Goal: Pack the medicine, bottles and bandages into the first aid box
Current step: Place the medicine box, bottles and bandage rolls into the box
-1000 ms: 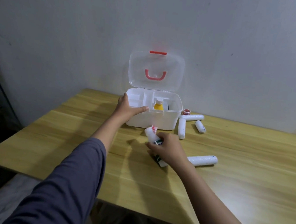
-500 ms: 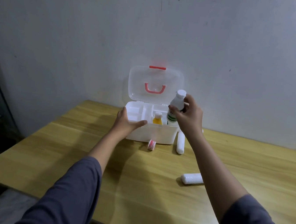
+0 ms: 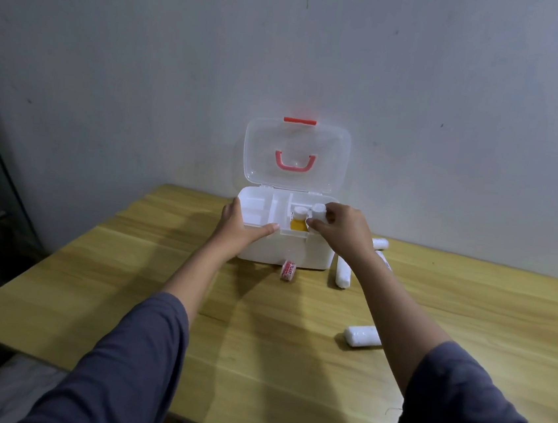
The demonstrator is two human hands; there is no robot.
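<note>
The white first aid box [image 3: 266, 249] stands at the table's far edge, its clear lid [image 3: 295, 156] open against the wall. My left hand [image 3: 239, 229] grips the box's front left rim. My right hand [image 3: 339, 231] holds a white bottle [image 3: 318, 212] by its top, lowered into the box's right side beside a yellow bottle [image 3: 299, 220]. A small red-and-white tape roll [image 3: 288, 270] lies in front of the box. White bandage rolls lie to the right: one [image 3: 342, 275] by the box, one [image 3: 362, 336] nearer me, others [image 3: 381, 244] partly hidden behind my right wrist.
The wooden table [image 3: 288, 367] ends close below at its front edge and on the left. A grey wall [image 3: 183, 63] rises directly behind the box. Dark furniture stands at the far left.
My right hand picked the white bottle off the table, lifted it over the box, and has now lowered it into the right side. My left hand stayed on the box rim.
</note>
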